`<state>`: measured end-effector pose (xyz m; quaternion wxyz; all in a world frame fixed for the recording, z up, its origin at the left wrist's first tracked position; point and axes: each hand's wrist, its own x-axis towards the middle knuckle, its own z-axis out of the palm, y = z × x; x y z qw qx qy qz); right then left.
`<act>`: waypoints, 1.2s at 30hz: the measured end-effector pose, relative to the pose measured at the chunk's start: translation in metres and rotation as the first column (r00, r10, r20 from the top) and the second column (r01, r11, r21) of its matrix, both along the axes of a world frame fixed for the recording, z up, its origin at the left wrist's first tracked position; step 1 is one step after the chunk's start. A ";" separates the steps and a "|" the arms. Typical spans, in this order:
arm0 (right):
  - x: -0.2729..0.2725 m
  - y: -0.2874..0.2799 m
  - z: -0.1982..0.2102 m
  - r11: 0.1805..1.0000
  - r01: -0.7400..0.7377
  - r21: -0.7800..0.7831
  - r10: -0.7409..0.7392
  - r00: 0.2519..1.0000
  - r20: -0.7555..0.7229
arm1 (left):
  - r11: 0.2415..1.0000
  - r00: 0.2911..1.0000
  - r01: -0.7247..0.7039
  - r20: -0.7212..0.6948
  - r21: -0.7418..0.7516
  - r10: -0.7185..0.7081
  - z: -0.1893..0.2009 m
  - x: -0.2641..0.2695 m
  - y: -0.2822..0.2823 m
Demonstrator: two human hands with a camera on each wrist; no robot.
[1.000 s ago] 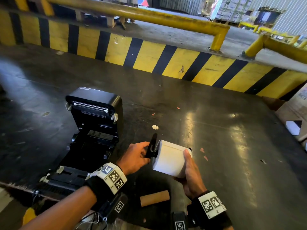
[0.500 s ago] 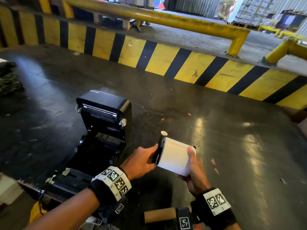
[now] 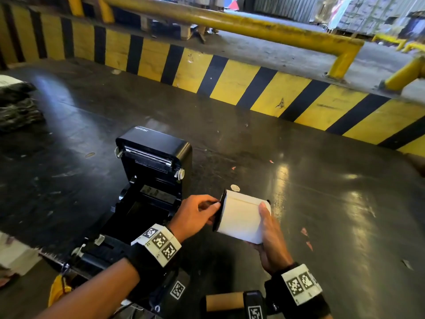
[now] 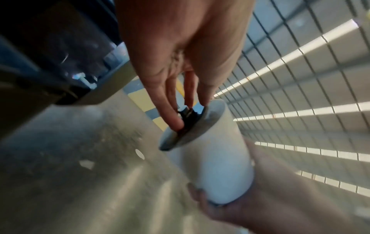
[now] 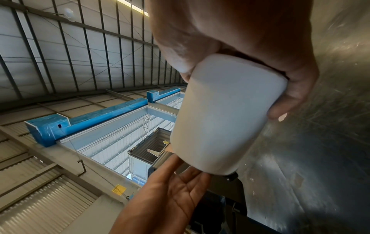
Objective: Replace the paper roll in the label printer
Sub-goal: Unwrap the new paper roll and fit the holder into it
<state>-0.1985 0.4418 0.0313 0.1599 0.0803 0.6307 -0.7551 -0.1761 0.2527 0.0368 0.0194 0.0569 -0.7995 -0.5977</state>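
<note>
The black label printer [image 3: 151, 178] stands with its lid up and its roll bay bare. To its right my right hand [image 3: 261, 226] grips a full white paper roll [image 3: 241, 217], thumb on top and fingers underneath. A black roll holder flange [image 3: 222, 209] sits flush against the roll's left end, and my left hand [image 3: 213, 207] pinches it. In the left wrist view my fingertips [image 4: 178, 123] sit on the holder's black hub [image 4: 189, 114]. The right wrist view shows the roll [image 5: 220, 118] in my grip. An empty brown cardboard core [image 3: 224, 301] lies near me.
The dark glossy floor [image 3: 322, 203] ends at a yellow-and-black striped kerb [image 3: 230, 81] with a yellow rail [image 3: 230, 21] behind. A dark bundle [image 3: 16, 107] lies far left. A small white disc [image 3: 235, 187] lies just beyond the roll.
The black flange, which stood off the roll's left end on its spindle, has been pushed in flush against the roll. Both hands and the roll kept their place beside the printer.
</note>
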 end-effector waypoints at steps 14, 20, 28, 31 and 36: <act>0.062 -0.072 0.004 0.991 0.129 0.034 -0.120 0.974 -0.192 | 0.980 0.911 0.103 0.380 0.171 -0.162 0.034 0.030 -0.063; 0.086 -0.145 0.005 0.981 0.165 0.099 -0.141 0.967 -0.213 | 0.972 0.792 0.145 0.566 0.187 -0.227 0.038 0.048 -0.137; 0.081 -0.228 0.005 0.950 0.192 0.245 -0.105 0.939 -0.327 | 0.959 0.874 0.071 0.446 0.276 -0.193 0.030 0.052 -0.207; 0.078 -0.246 0.005 0.947 0.133 0.293 -0.027 0.940 -0.339 | 0.952 0.899 0.048 0.402 0.303 -0.173 0.026 0.052 -0.226; 0.079 -0.263 -0.017 0.908 0.065 0.413 0.075 0.946 -0.315 | 0.964 0.923 0.045 0.358 0.260 -0.140 0.010 0.049 -0.248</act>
